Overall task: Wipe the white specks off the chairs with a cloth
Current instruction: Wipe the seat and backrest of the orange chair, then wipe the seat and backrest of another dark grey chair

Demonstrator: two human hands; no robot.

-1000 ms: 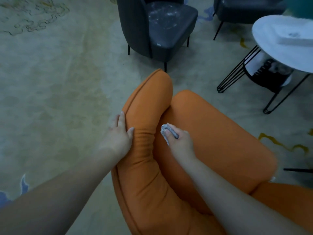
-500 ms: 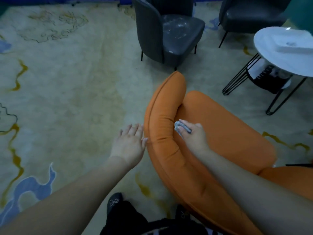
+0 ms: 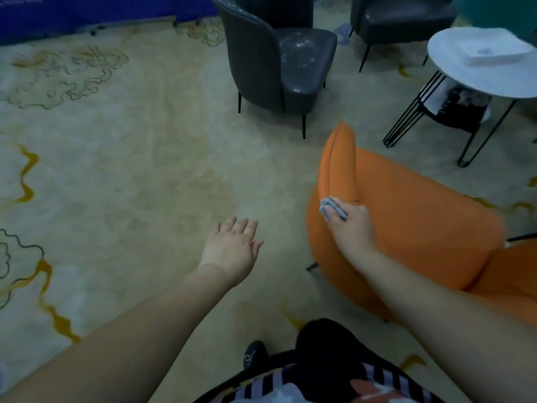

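An orange chair [image 3: 406,222] stands at the right, its curved back edge facing me. My right hand [image 3: 350,225] grips a small grey cloth [image 3: 331,207] and holds it against the top of that back edge. My left hand [image 3: 231,248] hovers over the carpet to the left of the chair, fingers straight, touching nothing. Further back stands a dark grey chair [image 3: 279,62] with white specks on its seat [image 3: 302,50].
A second dark chair [image 3: 401,16] is at the top right. A round white side table [image 3: 465,74] on black wire legs stands beside the orange chair, with a white tray on it. Beige patterned carpet [image 3: 130,170] spreads to the left. My shoe [image 3: 252,354] shows below.
My left hand let go of the orange chair's back and moved away to the left. The view pulled back and left. The right hand with the cloth slid onto the back edge.
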